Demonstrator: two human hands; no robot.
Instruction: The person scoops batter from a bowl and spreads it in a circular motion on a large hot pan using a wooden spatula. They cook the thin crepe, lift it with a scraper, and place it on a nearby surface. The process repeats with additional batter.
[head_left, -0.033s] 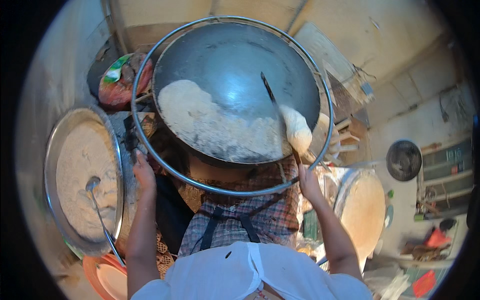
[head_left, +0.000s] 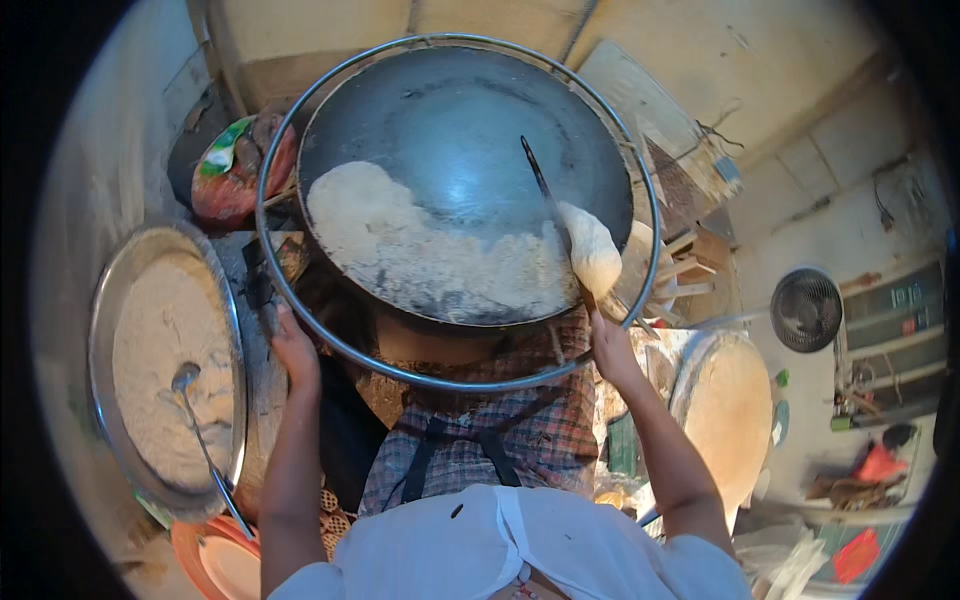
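Note:
A big dark round wok [head_left: 460,130] with a thin metal ring rim [head_left: 440,378] tilts toward me. A pale crumbly mass [head_left: 420,255] lies in its lower left part. My left hand [head_left: 295,352] grips the ring rim at the lower left. My right hand [head_left: 608,345] holds the handle of a long dark spatula [head_left: 545,190] at the wok's right edge. The spatula reaches into the pan. A pale lump [head_left: 592,255] sticks to it just above my hand.
A wide steel basin [head_left: 100,330] at the left holds pale mash and a ladle [head_left: 200,440]. A red bowl [head_left: 235,170] sits behind it. Orange plates [head_left: 215,555] lie at the lower left. A round pale tray [head_left: 735,410] and a fan [head_left: 805,310] are at the right.

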